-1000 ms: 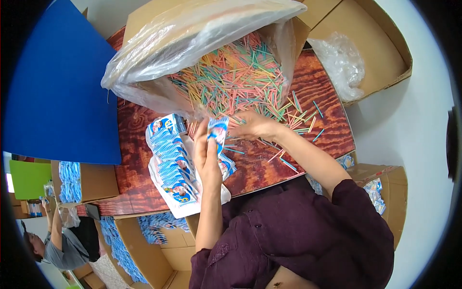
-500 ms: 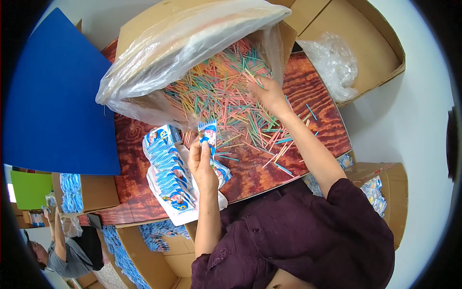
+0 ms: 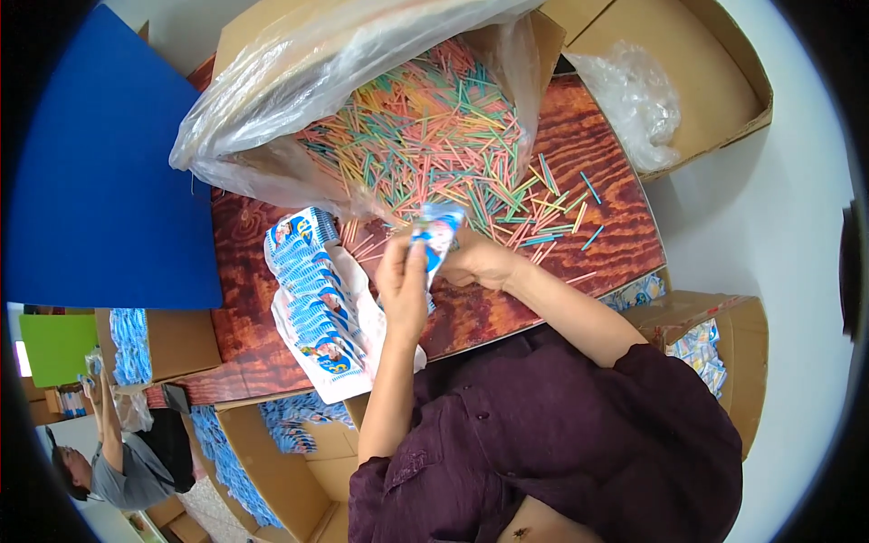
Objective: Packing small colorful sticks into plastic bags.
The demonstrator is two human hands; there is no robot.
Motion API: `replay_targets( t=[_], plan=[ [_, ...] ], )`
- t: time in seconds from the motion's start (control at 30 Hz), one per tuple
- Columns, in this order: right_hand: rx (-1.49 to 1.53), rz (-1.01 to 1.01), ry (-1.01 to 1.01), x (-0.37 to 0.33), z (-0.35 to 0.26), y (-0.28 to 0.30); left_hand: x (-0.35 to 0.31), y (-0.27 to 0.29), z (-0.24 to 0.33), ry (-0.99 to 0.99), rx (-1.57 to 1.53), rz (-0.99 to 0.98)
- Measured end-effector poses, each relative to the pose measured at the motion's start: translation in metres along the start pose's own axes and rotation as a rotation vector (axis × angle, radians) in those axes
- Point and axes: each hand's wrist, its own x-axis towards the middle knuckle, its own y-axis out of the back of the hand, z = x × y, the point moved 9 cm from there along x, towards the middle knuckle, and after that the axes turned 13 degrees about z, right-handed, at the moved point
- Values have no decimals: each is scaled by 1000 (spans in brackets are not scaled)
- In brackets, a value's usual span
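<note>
My left hand (image 3: pixel 403 281) pinches a small blue-and-white printed packet (image 3: pixel 439 237) between thumb and fingers, in front of the stick heap. Close against the packet's right side is my right hand (image 3: pixel 484 263), its fingers curled and partly hidden behind the packet. What those fingers hold cannot be made out. Beyond both hands, thin coloured sticks (image 3: pixel 425 136) in pink, green, yellow and blue spill out of a clear plastic bag (image 3: pixel 244 122). Left of my left hand, an overlapping row of similar packets (image 3: pixel 317 281) lies on a white plastic sheet (image 3: pixel 342 389).
The bag lines a tipped cardboard box (image 3: pixel 262 41) on the red-brown wooden table (image 3: pixel 625 217). Loose sticks lie near the right edge. Open cartons stand at the right (image 3: pixel 747 371) and below (image 3: pixel 272 462). A blue panel (image 3: pixel 109 181) rises at left; another person (image 3: pixel 131 466) works beyond.
My right hand has drawn back from the stick heap to the packet. My left hand has shifted slightly right with the packet, which is now tilted. The view has shifted slightly.
</note>
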Motion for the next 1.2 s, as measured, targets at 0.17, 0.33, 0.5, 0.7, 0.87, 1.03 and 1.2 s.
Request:
replay_targets(
  t=[0.17,0.33,0.5,0.7,0.87,1.03,1.2],
  plan=[
    [-335,243,641,-25,-26,-7,-13,54,4,102,-314,325],
    [-478,299,606,-29,0,7,-37,71,-13,187,-338,303],
    [-583,277,560,-31,7,7,-50,83,-26,223,-337,311],
    [-696,242,708,-35,3,0,-64,89,-35,258,-370,345],
    [-641,208,710,-34,3,0,-72,91,-35,263,-340,338],
    [-402,264,569,-30,0,11,-83,92,-37,229,-208,297],
    [410,101,304,-36,-24,-12,-83,73,-3,16,164,149]
  ],
)
